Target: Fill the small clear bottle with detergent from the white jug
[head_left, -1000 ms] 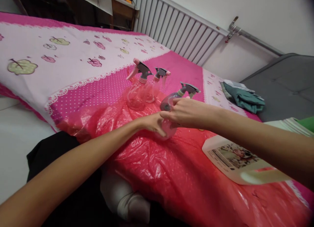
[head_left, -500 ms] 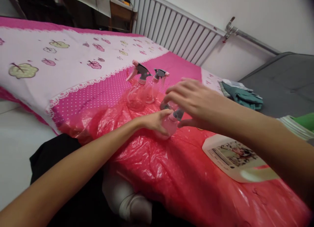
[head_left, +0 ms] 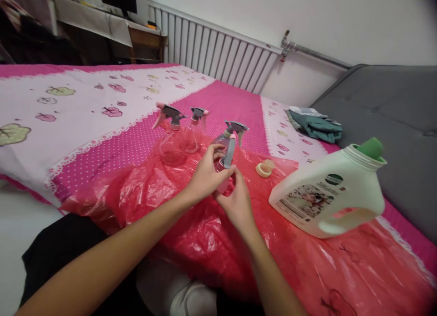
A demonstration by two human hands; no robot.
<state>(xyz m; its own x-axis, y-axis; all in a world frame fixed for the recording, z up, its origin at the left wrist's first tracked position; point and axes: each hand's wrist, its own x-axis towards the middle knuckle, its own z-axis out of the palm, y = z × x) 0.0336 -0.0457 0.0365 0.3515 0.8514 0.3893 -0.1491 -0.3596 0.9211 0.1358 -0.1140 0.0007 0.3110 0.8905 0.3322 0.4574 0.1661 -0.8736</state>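
Observation:
A small spray bottle (head_left: 230, 153) with a grey trigger head stands upright between my hands. My left hand (head_left: 207, 174) curls around its neck just below the head. My right hand (head_left: 236, 198) pinches the bottle lower down, its fingers closed on the near right side; both hands cover most of the body. Just behind it is another spray bottle (head_left: 235, 125), partly hidden by the held one. Two clear spray bottles (head_left: 171, 147) with grey and pink heads stand to the left, on the crumpled red plastic sheet (head_left: 198, 236).
To the right, a large white jug (head_left: 293, 188) with a green piece in its mouth stands on the plastic. Pale round caps (head_left: 263, 169) lie between it and my hands. Folded clothes (head_left: 317, 124) rest by the grey headboard (head_left: 382, 102). Pink patterned bedding (head_left: 225, 97) lies beneath.
My right hand has come down from above the bottle to its side. My left hand has shifted up to its neck. The view has turned right, bringing the whole jug and the caps into sight.

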